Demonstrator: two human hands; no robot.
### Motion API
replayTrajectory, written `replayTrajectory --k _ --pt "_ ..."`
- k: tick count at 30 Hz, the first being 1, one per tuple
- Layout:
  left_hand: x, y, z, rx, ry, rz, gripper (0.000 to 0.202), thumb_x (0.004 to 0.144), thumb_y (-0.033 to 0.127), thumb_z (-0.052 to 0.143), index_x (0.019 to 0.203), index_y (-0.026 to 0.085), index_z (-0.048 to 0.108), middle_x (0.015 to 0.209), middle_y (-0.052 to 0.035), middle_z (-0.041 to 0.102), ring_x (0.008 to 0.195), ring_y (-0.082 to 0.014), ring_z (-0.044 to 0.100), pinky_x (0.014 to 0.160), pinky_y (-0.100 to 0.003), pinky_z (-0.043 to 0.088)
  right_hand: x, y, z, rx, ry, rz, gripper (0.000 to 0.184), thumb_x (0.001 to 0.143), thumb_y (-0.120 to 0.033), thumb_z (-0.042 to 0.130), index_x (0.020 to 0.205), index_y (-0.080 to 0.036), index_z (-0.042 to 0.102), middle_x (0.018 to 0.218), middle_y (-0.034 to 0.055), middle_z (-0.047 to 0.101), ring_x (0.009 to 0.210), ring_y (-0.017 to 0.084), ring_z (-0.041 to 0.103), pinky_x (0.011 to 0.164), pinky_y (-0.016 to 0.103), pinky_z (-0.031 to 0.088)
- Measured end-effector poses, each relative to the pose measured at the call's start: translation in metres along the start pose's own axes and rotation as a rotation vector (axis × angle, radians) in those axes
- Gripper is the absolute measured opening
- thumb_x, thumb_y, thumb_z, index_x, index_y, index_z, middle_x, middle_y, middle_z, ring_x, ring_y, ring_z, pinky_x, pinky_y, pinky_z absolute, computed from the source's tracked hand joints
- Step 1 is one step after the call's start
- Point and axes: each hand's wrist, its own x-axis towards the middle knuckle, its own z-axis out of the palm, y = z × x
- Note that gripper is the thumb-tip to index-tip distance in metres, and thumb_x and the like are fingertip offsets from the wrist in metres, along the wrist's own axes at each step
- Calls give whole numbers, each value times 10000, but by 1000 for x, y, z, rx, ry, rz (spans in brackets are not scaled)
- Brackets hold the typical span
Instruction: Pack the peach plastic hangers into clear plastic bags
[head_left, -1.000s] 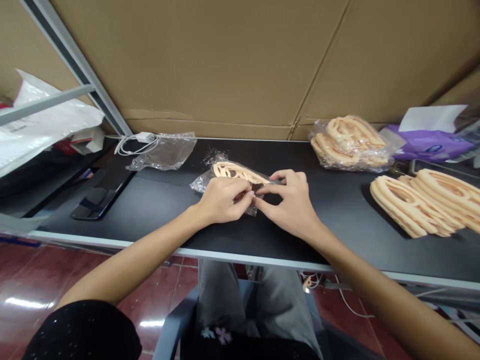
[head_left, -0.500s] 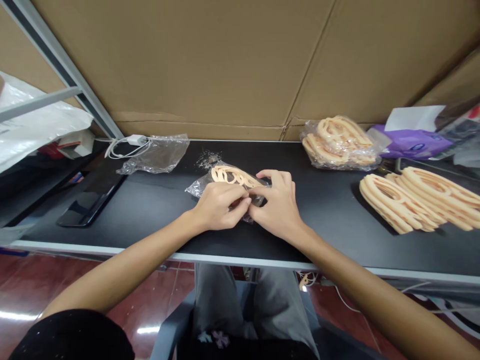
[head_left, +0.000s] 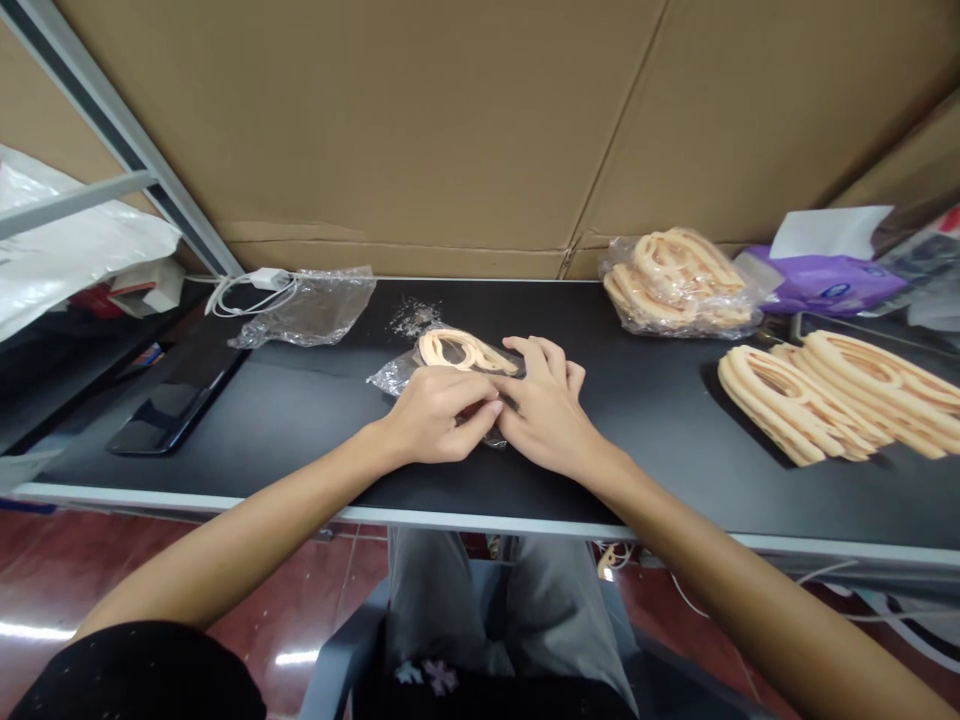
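Note:
Pale, flat cut-out pieces (head_left: 448,349) with a large oval opening lie at the middle of the black table, just beyond my hands. A crinkled clear plastic bag (head_left: 391,377) shows under them and at their left. My left hand (head_left: 441,412) is closed in a pinch at the near side of the pieces. My right hand (head_left: 551,408) meets it there, thumb and index finger pinched and the other fingers stretched over the right end. Whatever sits between the fingertips is too small and covered to make out.
Stacked pale cut-outs (head_left: 802,400) lie at the right, with bagged ones (head_left: 679,285) behind. A purple tissue pack (head_left: 825,280) is beside those. Leftward are a flat plastic bag (head_left: 322,308), a white cable (head_left: 247,295) and a dark phone (head_left: 161,420). Crumbs (head_left: 412,317) lie behind the pieces.
The fanned pale pieces have come together, so one large opening shows instead of several overlapping loops. My right hand has flattened and drawn its thumb and index finger in toward the left fingertips.

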Motion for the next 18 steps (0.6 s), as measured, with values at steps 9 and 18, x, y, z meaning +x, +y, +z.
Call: replayTrajectory --k 9,18 --pt "0 -5 0 38 62 -11 206 946 208 562 753 180 631 586 19 608 504 -114 496 547 -262 410 -5 7 -14 85 137 -18 344 988 -362 492 1151 -324 792 1527 112 522 1464 375 377 1086 623 322" --pt "1 -5 -2 83 85 -3 174 920 173 586 758 164 649 575 30 580 512 -113 509 557 -251 411 -101 123 -113 -434 398 548 562 920 -614 527 1140 -179 807 1389 232 636 1371 480 462 1024 673 287"
